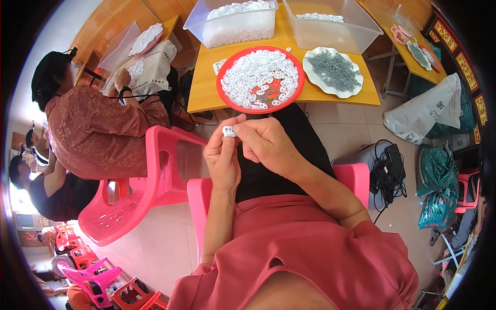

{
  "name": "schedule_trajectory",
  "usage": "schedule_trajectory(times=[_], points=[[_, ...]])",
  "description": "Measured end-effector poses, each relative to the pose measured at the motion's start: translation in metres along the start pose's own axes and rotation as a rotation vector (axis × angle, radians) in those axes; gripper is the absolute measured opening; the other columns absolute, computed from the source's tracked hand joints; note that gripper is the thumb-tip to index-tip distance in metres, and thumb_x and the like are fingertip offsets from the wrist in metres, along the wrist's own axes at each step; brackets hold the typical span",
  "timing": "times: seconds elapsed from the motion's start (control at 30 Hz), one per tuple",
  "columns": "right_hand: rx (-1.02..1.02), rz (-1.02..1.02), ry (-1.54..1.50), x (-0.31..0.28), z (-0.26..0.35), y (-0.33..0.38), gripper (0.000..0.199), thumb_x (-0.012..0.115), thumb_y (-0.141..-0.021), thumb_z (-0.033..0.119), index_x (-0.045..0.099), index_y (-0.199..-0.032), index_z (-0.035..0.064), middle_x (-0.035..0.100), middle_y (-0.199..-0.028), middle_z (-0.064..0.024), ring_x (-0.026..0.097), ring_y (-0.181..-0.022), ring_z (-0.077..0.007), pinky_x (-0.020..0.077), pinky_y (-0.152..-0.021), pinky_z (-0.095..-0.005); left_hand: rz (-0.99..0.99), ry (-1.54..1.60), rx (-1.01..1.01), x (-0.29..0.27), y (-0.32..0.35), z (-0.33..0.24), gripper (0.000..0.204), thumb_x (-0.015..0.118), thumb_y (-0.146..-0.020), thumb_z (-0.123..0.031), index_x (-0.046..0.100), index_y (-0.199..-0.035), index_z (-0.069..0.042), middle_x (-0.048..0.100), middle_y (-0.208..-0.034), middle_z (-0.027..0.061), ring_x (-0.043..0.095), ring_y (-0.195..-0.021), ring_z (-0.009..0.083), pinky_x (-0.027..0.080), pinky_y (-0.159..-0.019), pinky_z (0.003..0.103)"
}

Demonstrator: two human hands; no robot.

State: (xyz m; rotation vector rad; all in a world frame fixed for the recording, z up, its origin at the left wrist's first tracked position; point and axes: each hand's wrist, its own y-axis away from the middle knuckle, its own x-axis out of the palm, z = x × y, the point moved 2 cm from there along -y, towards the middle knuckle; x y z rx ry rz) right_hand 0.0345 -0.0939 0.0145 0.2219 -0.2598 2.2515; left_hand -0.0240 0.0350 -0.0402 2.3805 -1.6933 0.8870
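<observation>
In front of my lap, my left hand [220, 157] holds a small white plastic piece [228, 132] with dark openings between thumb and fingers. My right hand [264, 146] is closed in a pinch at the right edge of that piece, its fingertips touching it. Whether a smaller part sits inside the right pinch is hidden. Just beyond my hands, a round red plate [261, 110] is heaped with similar white pieces [256, 72], its patterned bottom showing at the near side. To its right, a white scalloped plate [308, 67] bears a pile of small grey parts [333, 72].
Two clear plastic bins [237, 28] [336, 39] with white pieces stand at the back of the yellow table [204, 95]. At left, another person [98, 129] works from a pink chair [150, 181]. A white sack [426, 111] and a grey box with black cables [387, 170] lie right.
</observation>
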Motion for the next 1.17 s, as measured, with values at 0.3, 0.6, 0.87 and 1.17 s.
schedule_trajectory(times=[0.3, 0.6, 0.87, 1.17], points=[[-0.006, 0.019, 0.057, 0.0, -0.002, -0.001, 0.038, 0.055, -0.109, 0.022, 0.069, -0.084, -0.0026, 0.053, -0.056, 0.0, 0.045, -0.05, -0.0045, 0.0336, -0.047, -0.0253, -0.056, -0.056, 0.042, -0.002, 0.001, 0.005, 0.033, 0.06, -0.108, -0.016, 0.063, -0.133, 0.004, 0.069, -0.131, 0.0219, 0.067, -0.117, 0.0226, 0.053, -0.102, 0.033], [0.071, 0.047, 0.024, -0.032, -0.001, -0.019, 0.035, 0.057, -0.107, 0.024, 0.072, -0.09, -0.002, 0.055, -0.058, -0.0011, 0.049, -0.053, -0.0062, 0.037, -0.05, -0.0247, -0.119, -0.003, 0.044, 0.016, 0.003, 0.005, 0.051, 0.059, -0.109, -0.024, 0.047, -0.149, 0.005, 0.059, -0.145, 0.0204, 0.062, -0.128, 0.0241, 0.052, -0.104, 0.034], [-0.15, -0.547, 0.368, -0.215, 0.121, -0.112, 0.033, 0.069, -0.095, 0.036, 0.08, -0.093, 0.0053, 0.057, -0.06, 0.003, 0.044, -0.049, -0.0068, 0.0332, -0.045, -0.0265, -0.21, -0.087, -0.125, 0.011, 0.004, 0.005, 0.039, 0.05, -0.113, -0.027, 0.059, -0.139, 0.0, 0.068, -0.131, 0.0128, 0.067, -0.114, 0.017, 0.052, -0.088, 0.027], [-0.386, -0.299, 0.994, -0.328, 0.044, -0.2, 0.049, 0.078, -0.085, 0.051, 0.08, -0.111, 0.0092, 0.073, -0.079, -0.0064, 0.067, -0.07, -0.0135, 0.057, -0.073, -0.0316, -0.164, -0.092, -0.198, 0.001, 0.002, 0.019, 0.035, 0.055, -0.111, -0.027, 0.063, -0.135, -0.002, 0.072, -0.121, 0.0112, 0.069, -0.104, 0.0157, 0.05, -0.084, 0.026]])
